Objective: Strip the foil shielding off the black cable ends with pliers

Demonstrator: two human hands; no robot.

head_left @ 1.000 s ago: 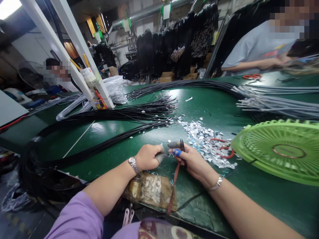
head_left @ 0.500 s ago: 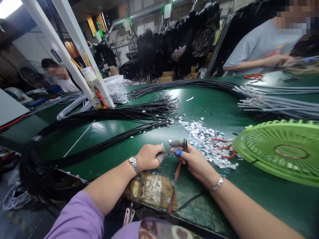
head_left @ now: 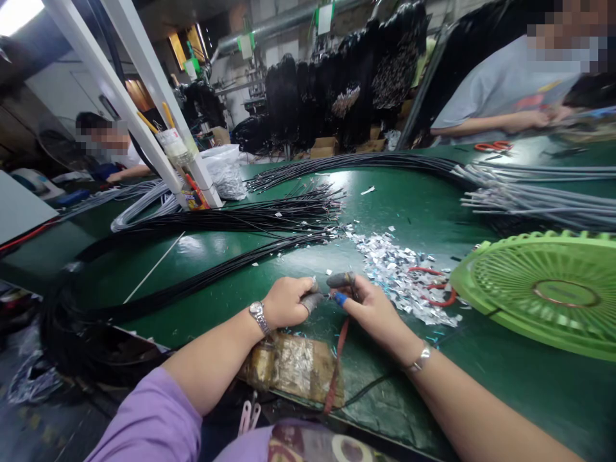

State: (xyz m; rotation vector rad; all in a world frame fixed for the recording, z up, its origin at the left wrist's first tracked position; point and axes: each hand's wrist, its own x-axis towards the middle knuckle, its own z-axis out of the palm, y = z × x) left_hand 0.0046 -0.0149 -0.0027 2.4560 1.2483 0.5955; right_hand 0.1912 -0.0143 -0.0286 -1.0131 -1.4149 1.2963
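Note:
My left hand (head_left: 287,301) is closed in a pinch near the front of the green table (head_left: 423,212), fingertips covered with grey finger cots, gripping something small I cannot make out. My right hand (head_left: 368,307) sits right beside it, fingertips nearly touching the left, closed around a small pair of pliers with reddish-brown handles (head_left: 339,346) that hang down from the palm. One fingertip wears blue tape. A heap of silver foil scraps (head_left: 394,266) lies just behind the right hand. Long black cables (head_left: 231,263) run leftward behind the left hand.
A green plastic fan grille (head_left: 539,289) lies at the right. Grey cable bundles (head_left: 529,192) stretch across the far right. A taped block (head_left: 293,366) sits at the table's front edge. White posts (head_left: 144,96) rise at left. Other people work at far left and far right.
The right hand has tilted slightly, so the plier tips that stood up above the fingers are now tucked lower. Both hands stay together in the same spot.

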